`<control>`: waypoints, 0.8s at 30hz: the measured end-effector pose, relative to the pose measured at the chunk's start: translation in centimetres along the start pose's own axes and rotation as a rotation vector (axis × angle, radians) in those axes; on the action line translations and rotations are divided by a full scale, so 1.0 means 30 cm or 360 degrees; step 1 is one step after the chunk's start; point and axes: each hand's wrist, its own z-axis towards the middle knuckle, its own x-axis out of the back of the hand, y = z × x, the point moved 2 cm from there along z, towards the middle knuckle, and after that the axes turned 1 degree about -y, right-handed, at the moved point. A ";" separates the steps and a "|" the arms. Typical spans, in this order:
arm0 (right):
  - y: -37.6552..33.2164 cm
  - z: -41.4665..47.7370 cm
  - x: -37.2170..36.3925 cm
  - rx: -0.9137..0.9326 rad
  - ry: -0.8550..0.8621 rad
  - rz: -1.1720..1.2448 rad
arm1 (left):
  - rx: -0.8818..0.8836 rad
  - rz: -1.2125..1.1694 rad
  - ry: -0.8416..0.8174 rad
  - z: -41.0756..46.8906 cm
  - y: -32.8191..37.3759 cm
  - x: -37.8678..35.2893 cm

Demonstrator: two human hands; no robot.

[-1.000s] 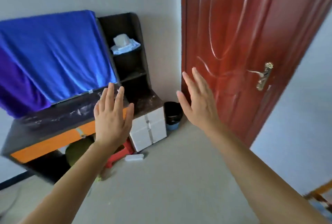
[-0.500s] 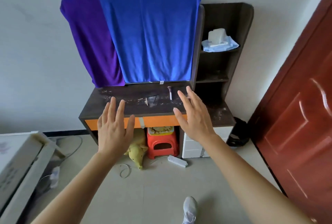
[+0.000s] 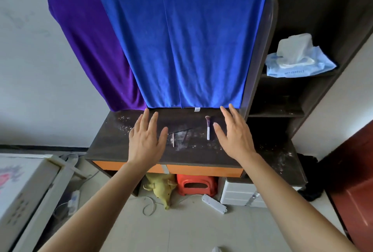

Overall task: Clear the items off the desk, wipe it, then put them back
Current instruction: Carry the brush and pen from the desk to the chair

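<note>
My L hand (image 3: 147,140) and R hand (image 3: 235,137) hover over the desk (image 3: 113,144), fingers (image 3: 145,118) straight, holding nothing. Brush (image 3: 208,132) lies on it beside R hand, brown stick (image 3: 173,139) beside L hand. Rec.: pinch each mid-shaft, lift straight up; avoid dragging thru the powder (image 3: 123,119).

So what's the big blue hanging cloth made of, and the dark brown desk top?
The big blue hanging cloth looks like soft microfibre or terry towelling: matte, fuzzy, falling in loose folds. The dark brown desk top seems to be laminated wood board, though I can't be sure: flat, dull finish, sharp straight edges, with white dust lying on it.
</note>
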 end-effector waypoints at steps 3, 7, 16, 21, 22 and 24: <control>0.023 0.092 -0.075 -0.0008 -0.0087 -0.0003 | 0.0026 0.0028 -0.0110 0.077 -0.048 -0.095; 0.053 0.175 -0.186 -0.0051 -0.0190 -0.0091 | 0.0089 0.0007 -0.0253 0.202 -0.138 -0.226; 0.169 0.268 -0.439 -0.0512 -0.0542 -0.0382 | 0.0019 -0.0056 -0.0792 0.448 -0.262 -0.547; 0.186 0.314 -0.568 -0.0765 -0.0667 -0.0338 | -0.0025 0.0012 -0.1010 0.530 -0.333 -0.669; 0.190 0.315 -0.592 -0.0802 -0.0699 -0.0327 | -0.0009 0.0016 -0.1047 0.529 -0.344 -0.691; 0.207 0.323 -0.635 -0.0831 -0.0747 -0.0300 | 0.0025 0.0028 -0.1087 0.522 -0.361 -0.733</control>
